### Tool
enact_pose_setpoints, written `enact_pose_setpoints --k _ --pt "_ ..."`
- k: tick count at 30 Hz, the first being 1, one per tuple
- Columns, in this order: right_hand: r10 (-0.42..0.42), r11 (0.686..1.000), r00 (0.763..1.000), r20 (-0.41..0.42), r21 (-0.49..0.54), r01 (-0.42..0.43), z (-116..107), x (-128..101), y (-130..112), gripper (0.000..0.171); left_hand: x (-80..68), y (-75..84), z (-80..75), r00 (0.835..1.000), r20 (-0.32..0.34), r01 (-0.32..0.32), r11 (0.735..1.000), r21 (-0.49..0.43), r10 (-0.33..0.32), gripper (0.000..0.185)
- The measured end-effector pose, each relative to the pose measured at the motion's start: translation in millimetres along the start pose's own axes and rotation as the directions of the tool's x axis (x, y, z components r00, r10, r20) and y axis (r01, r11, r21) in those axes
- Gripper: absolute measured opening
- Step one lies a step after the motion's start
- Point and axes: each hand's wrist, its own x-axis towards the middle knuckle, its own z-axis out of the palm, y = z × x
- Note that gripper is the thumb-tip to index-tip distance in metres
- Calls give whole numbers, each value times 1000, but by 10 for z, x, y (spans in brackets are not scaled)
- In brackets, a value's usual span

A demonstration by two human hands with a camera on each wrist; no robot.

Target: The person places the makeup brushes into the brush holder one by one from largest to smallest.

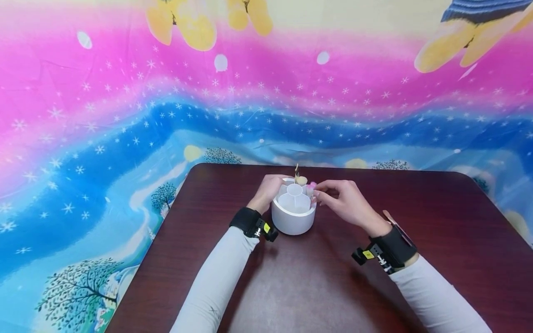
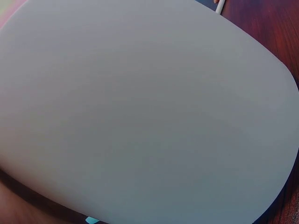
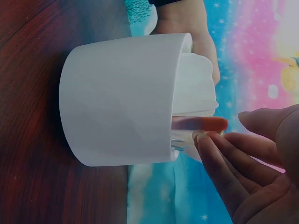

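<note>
White holder (image 1: 293, 221) gripped at far left by left hand (image 1: 268, 189); pink stick (image 3: 202, 123) pinched by right hand (image 1: 347, 201) at far right rim.

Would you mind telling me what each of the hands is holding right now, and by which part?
The left hand holds the white divided container by its side wall. The right hand fingertips meet a small pink-tipped item at the rim; a firm pinch cannot be told.
</note>
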Motion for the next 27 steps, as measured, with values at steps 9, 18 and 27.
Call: enact_pose_setpoints --k 9,18,27 --pt "12 996 1000 -23 -83 -14 -192 -73 -38 19 6 -3 0 1000 0 -2 1000 2 2 48" --pt "-4 988 994 -107 -153 -13 -517 -233 22 17 -4 0 -4 1000 -5 -4 1000 16 4 47" --pt "27 980 990 -142 -191 -54 -729 -394 95 18 -9 1 -9 1000 4 -3 1000 23 2 46"
